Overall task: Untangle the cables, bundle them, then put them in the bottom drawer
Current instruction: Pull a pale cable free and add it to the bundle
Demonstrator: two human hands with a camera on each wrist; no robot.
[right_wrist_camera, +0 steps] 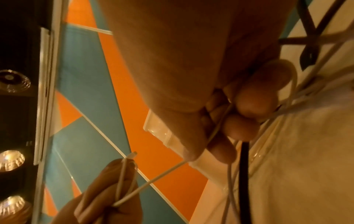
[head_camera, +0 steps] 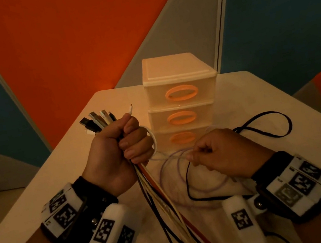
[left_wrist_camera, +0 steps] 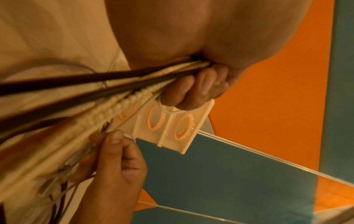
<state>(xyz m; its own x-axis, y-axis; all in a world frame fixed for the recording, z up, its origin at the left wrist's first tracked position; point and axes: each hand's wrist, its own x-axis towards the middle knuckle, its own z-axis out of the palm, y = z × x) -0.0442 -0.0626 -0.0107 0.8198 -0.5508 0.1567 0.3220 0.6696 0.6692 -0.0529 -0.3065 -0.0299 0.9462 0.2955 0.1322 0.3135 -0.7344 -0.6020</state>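
Observation:
My left hand (head_camera: 121,146) grips a bundle of cables (head_camera: 170,214) upright in a fist. Several plug ends (head_camera: 98,120) stick out above it, and the strands hang down off the table's front edge. To its right, my right hand (head_camera: 219,152) pinches a thin white cable (head_camera: 170,161) that loops back to the left fist. In the right wrist view, that thin white cable (right_wrist_camera: 162,174) runs taut from my right fingers (right_wrist_camera: 239,113) to my left hand (right_wrist_camera: 111,189). The cream three-drawer unit (head_camera: 181,97) stands behind both hands with its bottom drawer (head_camera: 182,138) closed.
A black cable (head_camera: 271,124) lies in a loop on the white table (head_camera: 42,203), right of my right hand, and another black strand curves under that wrist. Orange, teal and grey wall panels stand behind the table.

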